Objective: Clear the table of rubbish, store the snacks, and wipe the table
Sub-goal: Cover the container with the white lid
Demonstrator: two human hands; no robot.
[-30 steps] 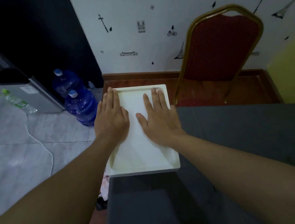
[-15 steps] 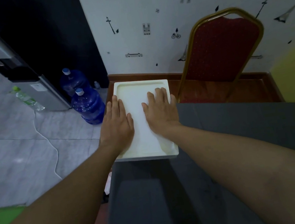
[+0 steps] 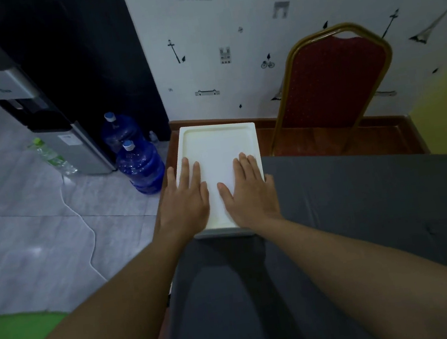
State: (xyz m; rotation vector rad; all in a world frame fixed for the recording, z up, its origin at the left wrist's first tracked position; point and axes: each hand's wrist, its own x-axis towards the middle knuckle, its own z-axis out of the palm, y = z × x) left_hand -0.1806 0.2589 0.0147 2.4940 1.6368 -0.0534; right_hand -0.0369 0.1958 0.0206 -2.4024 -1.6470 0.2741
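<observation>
Wallpaper (image 3: 224, 19) word "Bonjour!" behind white lid (image 3: 219, 147)

hands: left hand (image 3: 185, 203) and right hand (image 3: 250, 194) now nearer white box (image 3: 217, 144) near edge | thumbs: farther apart

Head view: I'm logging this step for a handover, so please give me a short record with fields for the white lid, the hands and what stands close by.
object: white rectangular plastic lid with a raised rim, lying flat
hands: left hand and right hand lie palm down on the lid's near half, fingers straight
holding: nothing gripped
right of lid: dark grey table top
behind table: red padded chair with gold frame
floor, left: large blue water jug, a second one behind it
</observation>
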